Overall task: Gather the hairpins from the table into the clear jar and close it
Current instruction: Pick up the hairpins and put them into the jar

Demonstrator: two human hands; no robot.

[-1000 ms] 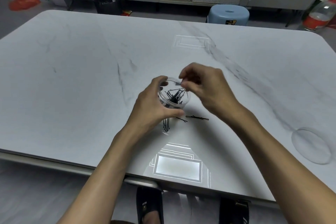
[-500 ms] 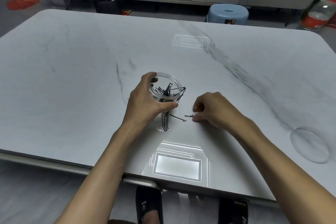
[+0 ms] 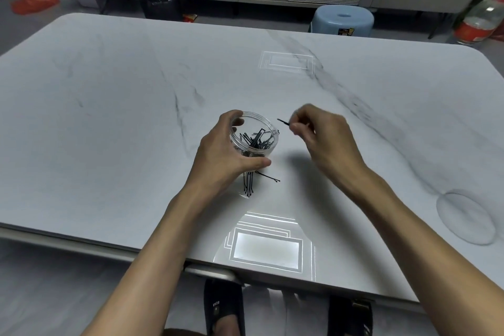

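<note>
Head view: left hand (image 3: 226, 155) wraps the clear jar (image 3: 255, 135), open-topped, on the table (image 3: 109, 117). Right hand (image 3: 324, 139) pinches one hairpin (image 3: 283, 122) beside the rim. One loose pin (image 3: 268, 177) lies near the base. Pins look thin, light, springy, slippery; best pinched mid-shaft. Lid (image 3: 466, 218) sits far right.

Small white lettering on the left black slipper (image 3: 221, 305), too blurred to read.
</note>
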